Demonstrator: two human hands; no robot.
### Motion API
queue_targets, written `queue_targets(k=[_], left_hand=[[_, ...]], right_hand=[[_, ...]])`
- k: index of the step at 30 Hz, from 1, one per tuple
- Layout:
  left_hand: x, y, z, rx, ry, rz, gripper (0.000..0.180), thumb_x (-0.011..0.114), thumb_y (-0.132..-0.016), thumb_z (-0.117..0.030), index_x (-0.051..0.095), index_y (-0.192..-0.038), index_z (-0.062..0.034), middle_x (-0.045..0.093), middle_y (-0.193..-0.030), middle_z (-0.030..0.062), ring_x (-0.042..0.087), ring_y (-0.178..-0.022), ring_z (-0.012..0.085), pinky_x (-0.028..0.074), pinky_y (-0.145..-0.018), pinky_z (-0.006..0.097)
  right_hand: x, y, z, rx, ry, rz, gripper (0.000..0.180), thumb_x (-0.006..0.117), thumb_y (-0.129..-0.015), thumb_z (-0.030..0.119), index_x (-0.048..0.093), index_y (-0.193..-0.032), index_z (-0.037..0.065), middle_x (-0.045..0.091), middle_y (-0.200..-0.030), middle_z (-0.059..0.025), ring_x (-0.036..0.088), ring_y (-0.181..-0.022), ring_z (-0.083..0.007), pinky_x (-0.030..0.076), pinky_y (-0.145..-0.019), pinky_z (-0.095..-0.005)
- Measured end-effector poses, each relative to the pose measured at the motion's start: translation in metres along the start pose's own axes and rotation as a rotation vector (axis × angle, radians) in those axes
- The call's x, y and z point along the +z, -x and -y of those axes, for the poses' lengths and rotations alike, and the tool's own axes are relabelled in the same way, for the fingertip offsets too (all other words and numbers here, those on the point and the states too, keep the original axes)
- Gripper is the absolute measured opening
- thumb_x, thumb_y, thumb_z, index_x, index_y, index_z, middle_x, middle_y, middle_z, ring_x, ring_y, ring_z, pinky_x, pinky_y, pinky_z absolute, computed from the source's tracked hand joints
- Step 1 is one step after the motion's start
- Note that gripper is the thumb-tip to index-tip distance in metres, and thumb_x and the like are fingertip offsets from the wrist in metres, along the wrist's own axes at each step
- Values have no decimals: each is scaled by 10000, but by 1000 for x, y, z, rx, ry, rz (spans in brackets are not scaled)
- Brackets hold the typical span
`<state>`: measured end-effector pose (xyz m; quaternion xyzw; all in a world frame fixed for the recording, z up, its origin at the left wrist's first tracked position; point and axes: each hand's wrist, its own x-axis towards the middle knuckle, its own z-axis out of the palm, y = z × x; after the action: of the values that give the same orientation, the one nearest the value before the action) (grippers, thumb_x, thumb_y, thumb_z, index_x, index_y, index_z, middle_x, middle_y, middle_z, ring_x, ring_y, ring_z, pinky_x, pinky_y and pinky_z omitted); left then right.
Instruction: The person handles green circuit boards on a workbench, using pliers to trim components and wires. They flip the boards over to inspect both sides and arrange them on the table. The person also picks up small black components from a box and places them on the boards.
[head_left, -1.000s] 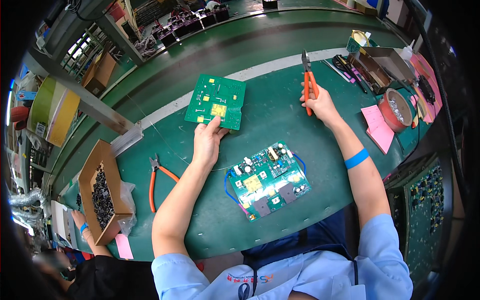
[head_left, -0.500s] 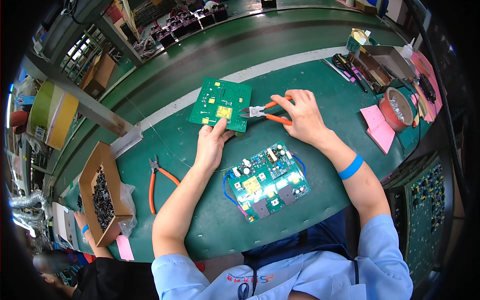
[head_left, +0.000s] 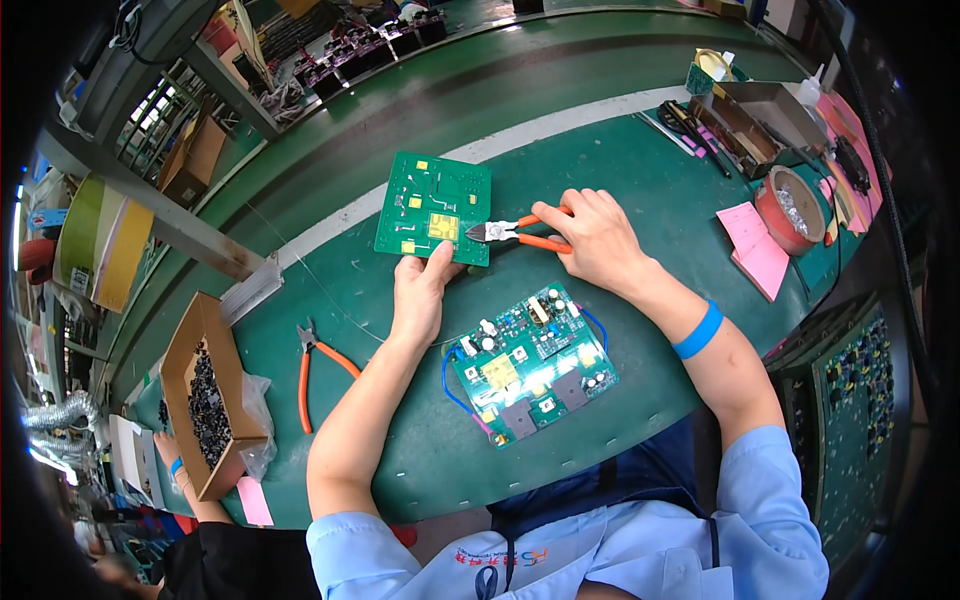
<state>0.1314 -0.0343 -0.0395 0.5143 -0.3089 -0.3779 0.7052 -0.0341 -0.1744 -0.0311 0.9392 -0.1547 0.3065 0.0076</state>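
Observation:
My left hand (head_left: pixel 421 292) grips the lower edge of a green circuit board (head_left: pixel 408 232), thumb on its face, which carries several yellow patches. Orange-handled cutting pliers (head_left: pixel 541 240) are in my right hand (head_left: pixel 597 238). Their jaws look closed and overlap the board's right edge; whether they touch it I cannot tell. Below my hands a second circuit board (head_left: pixel 575 357), crowded with parts and with blue wires at both ends, lies on the green table. Another pair of orange-handled pliers (head_left: pixel 306 372) rests left of my left forearm.
A cardboard box (head_left: pixel 247 412) of small black parts stands at the left, a co-worker's hand (head_left: pixel 171 452) beside it. Pink paper slips (head_left: pixel 754 262), a round tub (head_left: pixel 781 226) and an open tray (head_left: pixel 733 128) sit at the right. Boards (head_left: pixel 853 400) stand lower right.
The plier jaws have come together and moved left over the board's edge. My left hand has turned the board slightly and shifted it a little left.

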Motion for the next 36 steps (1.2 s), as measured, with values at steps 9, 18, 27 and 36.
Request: queue_targets(k=[9, 18, 27, 36], left_hand=[[-7, -2, 3, -25, 23, 45, 275, 463, -843, -169, 462, -1064, -5, 535, -1045, 77, 526, -921, 165, 393, -822, 352], [-14, -7, 2, -56, 137, 12, 233, 447, -829, -105, 483, -1036, -4, 553, -1016, 87, 547, -880, 167, 405, -797, 336], [-10, -5, -1, -34, 109, -5, 234, 447, -833, -86, 470, -1046, 8, 536, -1039, 94, 524, -923, 168, 393, -821, 329], [-11, -2, 1, 25, -39, 3, 208, 473, -812, -36, 504, -1014, 7, 541, -1026, 87, 524, -915, 170, 390, -818, 299]], right_hand=[[-2, -8, -5, 438, -545, 148, 469, 662, -615, 219, 492, -1034, 97, 532, -784, -123, 551, -716, -264, 434, -634, -346], [-1, 18, -93, 662, 290, 56, 540, 674, -631, 311, 448, -1077, 105, 496, -1000, -124, 444, -978, -269, 322, -807, -408], [4, 11, -75, 421, 40, -172, 370, 642, -655, 174, 530, -991, 67, 473, -1062, -136, 407, -1038, -271, 303, -874, -379], [-1, 5, -48, 342, -405, -125, 216, 553, -751, 144, 536, -932, 28, 542, -947, -106, 495, -950, -247, 383, -813, -348]])
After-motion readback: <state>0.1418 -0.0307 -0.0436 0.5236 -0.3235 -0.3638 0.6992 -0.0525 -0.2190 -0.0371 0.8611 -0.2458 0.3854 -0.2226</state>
